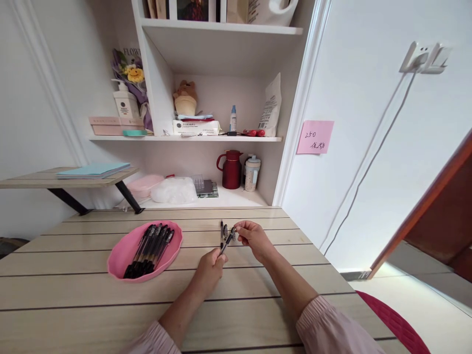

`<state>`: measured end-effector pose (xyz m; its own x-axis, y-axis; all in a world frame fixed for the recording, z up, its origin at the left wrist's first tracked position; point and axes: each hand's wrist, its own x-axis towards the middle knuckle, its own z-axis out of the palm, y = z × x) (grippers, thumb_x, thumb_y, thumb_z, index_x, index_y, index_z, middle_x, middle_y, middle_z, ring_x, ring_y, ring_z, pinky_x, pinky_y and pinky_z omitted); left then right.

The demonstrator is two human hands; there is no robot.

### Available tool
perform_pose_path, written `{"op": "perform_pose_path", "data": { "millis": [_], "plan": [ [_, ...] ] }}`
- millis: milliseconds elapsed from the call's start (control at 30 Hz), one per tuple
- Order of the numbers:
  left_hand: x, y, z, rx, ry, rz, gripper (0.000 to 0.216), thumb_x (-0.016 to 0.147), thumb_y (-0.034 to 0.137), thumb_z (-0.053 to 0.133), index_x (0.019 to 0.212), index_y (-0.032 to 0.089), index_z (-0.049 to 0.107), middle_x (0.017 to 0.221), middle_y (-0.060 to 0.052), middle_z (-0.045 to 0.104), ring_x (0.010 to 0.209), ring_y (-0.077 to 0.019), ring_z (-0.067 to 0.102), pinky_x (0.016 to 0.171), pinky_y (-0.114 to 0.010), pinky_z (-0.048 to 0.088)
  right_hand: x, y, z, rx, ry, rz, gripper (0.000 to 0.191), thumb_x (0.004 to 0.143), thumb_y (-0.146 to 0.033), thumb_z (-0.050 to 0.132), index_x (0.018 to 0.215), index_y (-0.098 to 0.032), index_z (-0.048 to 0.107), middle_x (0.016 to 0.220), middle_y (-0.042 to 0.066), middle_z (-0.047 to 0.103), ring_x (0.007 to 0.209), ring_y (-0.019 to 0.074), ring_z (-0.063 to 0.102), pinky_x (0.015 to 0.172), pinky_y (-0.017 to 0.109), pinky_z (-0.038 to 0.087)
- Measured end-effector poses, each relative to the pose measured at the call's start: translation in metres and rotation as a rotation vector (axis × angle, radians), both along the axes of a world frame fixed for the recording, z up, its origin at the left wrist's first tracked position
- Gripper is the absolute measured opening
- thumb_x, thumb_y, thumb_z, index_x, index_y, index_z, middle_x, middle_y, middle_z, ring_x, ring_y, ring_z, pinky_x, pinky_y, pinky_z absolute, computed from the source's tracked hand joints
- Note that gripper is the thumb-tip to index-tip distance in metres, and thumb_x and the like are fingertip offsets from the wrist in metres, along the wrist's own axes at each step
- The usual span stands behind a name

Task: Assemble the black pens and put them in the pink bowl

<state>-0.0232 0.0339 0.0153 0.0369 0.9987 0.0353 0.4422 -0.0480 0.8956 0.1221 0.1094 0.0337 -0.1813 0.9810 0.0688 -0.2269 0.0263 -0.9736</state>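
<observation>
Slanting up and away from me is a black-and-clear pen point(227, 240). My left hand point(211, 268) is closed round its near end. At the pen's far end, the thumb and forefinger of my right hand point(254, 238) are pinched together; any small part between those fingertips is too small to make out. Just behind the pen lie a thin dark pen part point(221, 231) and a short black piece point(225, 231), partly covered by the pen and my hands. Left of my hands, a pink oval tray point(173, 255) holds a bundle of several black capped pens point(149, 248).
The wood-plank table point(258, 314) runs back to white shelves point(221, 139). A red jug point(232, 169), a patterned cup point(252, 173) and a white plastic bag point(175, 190) stand on the low shelf. At left is a small raised stand point(33, 182) with blue paper point(94, 170).
</observation>
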Motion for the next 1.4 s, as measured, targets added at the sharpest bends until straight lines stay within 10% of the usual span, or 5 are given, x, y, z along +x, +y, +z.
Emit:
{"op": "perform_pose_path", "data": {
  "millis": [400,1400],
  "plan": [
    [0.000,-0.001,0.000,0.033,0.033,-0.023,0.020,0.076,0.030,0.036,0.067,0.019,0.050,0.043,0.007,0.038,0.045,-0.0114,0.037,0.048,-0.022,0.027,0.006,-0.004,0.001,-0.116,0.097,0.160,0.026,0.057,-0.030,0.071,0.076,-0.016,0.061,0.065,-0.001,0.059,0.043,0.0034,0.043,0.037,0.017,0.022],
    [0.001,0.000,-0.007,0.255,0.255,0.030,0.017,0.080,0.023,0.037,0.064,0.020,0.043,0.058,0.002,0.046,0.056,-0.0131,0.043,0.055,-0.023,0.026,-0.005,-0.014,0.005,-0.044,0.052,0.002,0.036,0.054,-0.031,0.072,0.084,-0.015,0.059,0.053,-0.006,0.049,0.042,0.0054,0.041,0.038,0.020,0.024]
  ]
}}
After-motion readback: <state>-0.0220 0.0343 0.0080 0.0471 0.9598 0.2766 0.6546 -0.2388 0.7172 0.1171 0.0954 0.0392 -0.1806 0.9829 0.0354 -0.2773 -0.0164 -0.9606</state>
